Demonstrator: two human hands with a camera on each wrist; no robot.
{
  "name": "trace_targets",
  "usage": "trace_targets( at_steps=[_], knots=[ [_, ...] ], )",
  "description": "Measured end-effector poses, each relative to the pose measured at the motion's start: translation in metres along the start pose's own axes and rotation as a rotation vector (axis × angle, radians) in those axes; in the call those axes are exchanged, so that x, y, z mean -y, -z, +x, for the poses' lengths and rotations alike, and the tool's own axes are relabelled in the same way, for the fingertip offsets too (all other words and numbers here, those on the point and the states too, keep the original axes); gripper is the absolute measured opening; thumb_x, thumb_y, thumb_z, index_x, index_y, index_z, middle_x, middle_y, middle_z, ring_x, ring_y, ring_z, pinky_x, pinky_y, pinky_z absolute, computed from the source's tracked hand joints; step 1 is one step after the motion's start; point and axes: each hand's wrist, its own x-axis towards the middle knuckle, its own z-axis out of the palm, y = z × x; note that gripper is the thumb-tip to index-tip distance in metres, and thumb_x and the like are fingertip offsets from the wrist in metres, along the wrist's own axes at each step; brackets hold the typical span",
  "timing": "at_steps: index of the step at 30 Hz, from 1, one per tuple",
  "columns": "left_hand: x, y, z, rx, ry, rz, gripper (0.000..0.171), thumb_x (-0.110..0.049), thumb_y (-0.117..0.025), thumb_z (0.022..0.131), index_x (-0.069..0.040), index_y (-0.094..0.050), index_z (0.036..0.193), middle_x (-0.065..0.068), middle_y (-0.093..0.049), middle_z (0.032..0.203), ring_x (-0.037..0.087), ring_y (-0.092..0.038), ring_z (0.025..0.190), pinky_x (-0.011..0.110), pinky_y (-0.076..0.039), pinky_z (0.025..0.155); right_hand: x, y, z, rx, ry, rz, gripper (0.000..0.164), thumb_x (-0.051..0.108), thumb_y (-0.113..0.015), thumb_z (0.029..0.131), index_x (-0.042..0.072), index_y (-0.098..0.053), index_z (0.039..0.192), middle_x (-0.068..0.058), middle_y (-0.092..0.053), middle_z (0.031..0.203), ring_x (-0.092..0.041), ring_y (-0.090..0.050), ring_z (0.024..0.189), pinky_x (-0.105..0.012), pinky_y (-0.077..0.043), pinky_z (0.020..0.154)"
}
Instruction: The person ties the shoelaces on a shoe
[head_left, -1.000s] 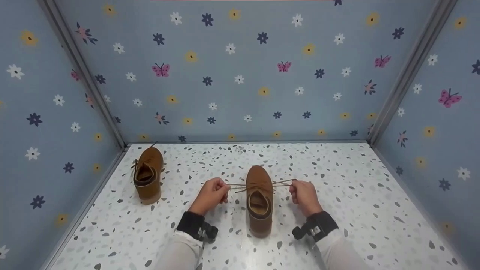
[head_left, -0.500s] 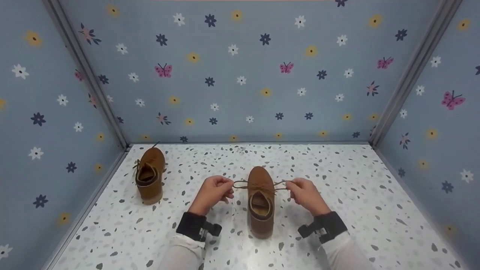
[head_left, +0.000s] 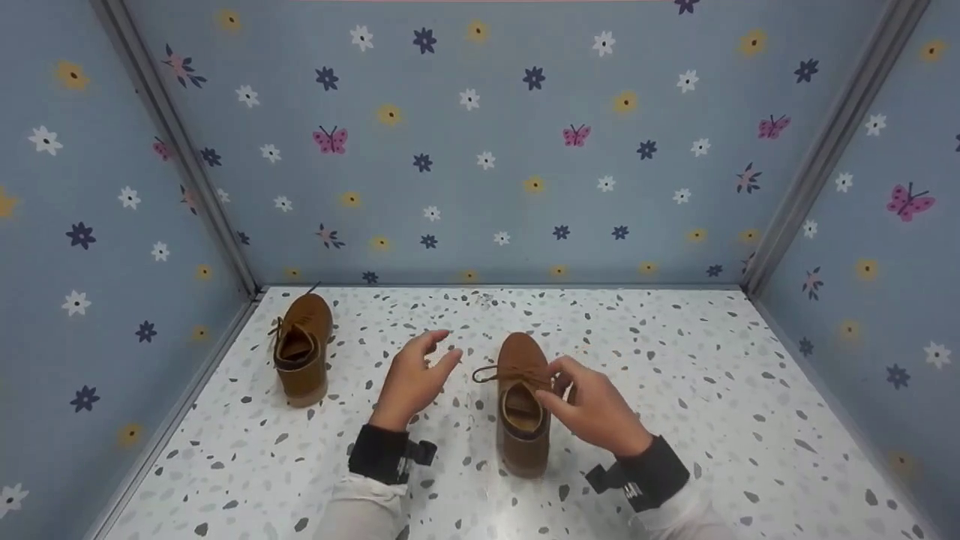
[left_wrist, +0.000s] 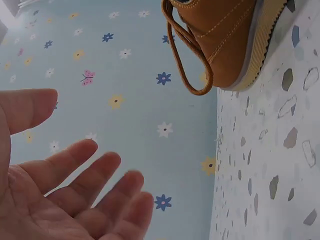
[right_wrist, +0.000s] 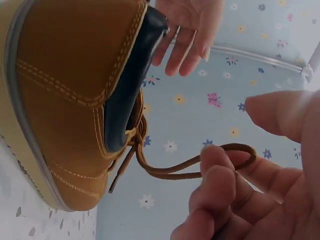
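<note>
1. Head view: brown lace-up shoe (head_left: 523,431) stood on the speckled counter (head_left: 675,390) between both hands, toe away, likely so both sides were reachable.
2. Left hand (head_left: 409,382): grip apart, nothing held; the knot apparently kept the left lace loop (left_wrist: 209,75) sticking out.
3. Right hand (head_left: 592,409): grip apart, thumb clear; right lace loop (right_wrist: 175,176) lay among its fingers.
4. Second shoe (head_left: 302,382) stood far left, probably out of the way.

The shoe (right_wrist: 60,65) has a smooth, matt, leather-like upper with raised stitching. Its collar (right_wrist: 131,87) is slightly glossy; its sole (left_wrist: 261,52) is ridged and rubber-like. The lace (right_wrist: 172,172) is matt cord. The surface (head_left: 675,337) is smooth and glossy, the wall (head_left: 480,135) smooth, the rail (head_left: 844,116) metallic, the sleeve (head_left: 364,510) cloth.
</note>
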Motion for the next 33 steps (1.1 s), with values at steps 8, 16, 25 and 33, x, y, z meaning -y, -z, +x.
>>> trace_targets(
  at_steps=[8,16,25,33],
  knots=[
    [0.004,0.016,0.003,-0.004,-0.009,0.239,0.066,-0.053,-0.06,0.091,-0.018,-0.045,0.144,0.01,-0.036,0.156,0.032,-0.034,0.144,0.054,-0.032,0.115,0.008,-0.031,-0.007,0.164,0.195,-0.285,0.033,0.046,-0.071,0.084,0.019,-0.064,0.102,0.008,-0.064,0.088,-0.005,-0.058,0.074,-0.021,-0.048,0.064],
    [0.026,0.058,0.016,0.009,0.003,0.545,0.071,-0.051,-0.06,0.09,-0.011,-0.042,0.146,0.017,-0.033,0.156,0.038,-0.032,0.144,0.057,-0.029,0.115,0.004,-0.043,-0.013,0.183,0.27,-0.476,0.033,0.05,-0.074,0.079,0.019,-0.063,0.084,0.009,-0.057,0.074,-0.003,-0.05,0.06,-0.019,-0.037,0.051],
    [0.064,0.105,0.02,-0.03,0.024,0.712,0.07,-0.043,-0.063,0.089,-0.001,-0.043,0.141,0.027,-0.031,0.153,0.049,-0.021,0.144,0.072,-0.021,0.11,0.004,-0.04,-0.013,0.187,0.268,-0.488,0.028,0.046,-0.073,0.081,0.019,-0.069,0.089,0.009,-0.062,0.075,-0.002,-0.051,0.06,-0.018,-0.039,0.051],
    [0.098,0.139,0.019,-0.118,0.108,0.701,0.074,-0.041,-0.065,0.088,0.004,-0.039,0.141,0.034,-0.014,0.155,0.055,-0.007,0.144,0.076,-0.015,0.106,-0.005,-0.026,-0.013,0.157,0.269,-0.465,0.023,0.039,-0.074,0.083,0.017,-0.07,0.09,0.004,-0.067,0.083,-0.006,-0.059,0.068,-0.021,-0.049,0.059]
  ],
)
